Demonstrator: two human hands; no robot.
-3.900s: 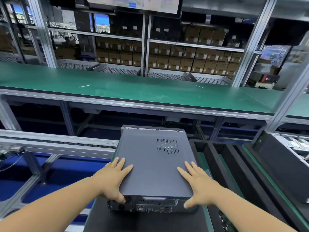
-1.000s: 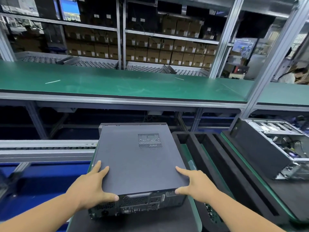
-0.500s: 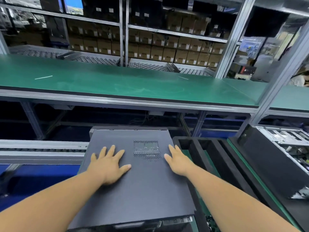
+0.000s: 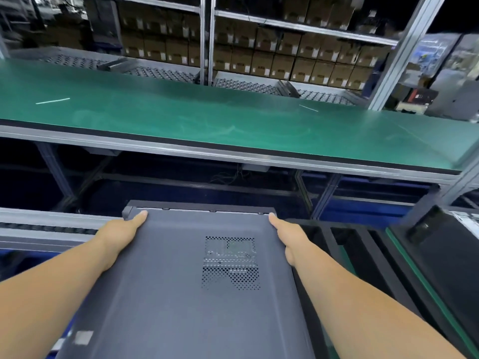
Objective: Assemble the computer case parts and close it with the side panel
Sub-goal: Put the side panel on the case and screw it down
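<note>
Head | left hand [image 4: 121, 229], right hand [image 4: 286, 235] grip side panel [image 4: 181, 294] far corners (thumbs on top, fingers hidden).

Both arms extend forward; the left hand [image 4: 121, 229] and right hand [image 4: 287, 235] grip the far corners of the side panel [image 4: 191, 294].

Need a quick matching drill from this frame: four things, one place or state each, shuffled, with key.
Things:
1. left hand
2. right hand
3. vent grille
4. cardboard boxes

Places:
A. on the far shelves
B. at the side panel's far right corner
C. set into the panel, right of centre
D. at the panel's far left corner

Pairs: 1-D, 2-B, 3-C, 4-A
</note>
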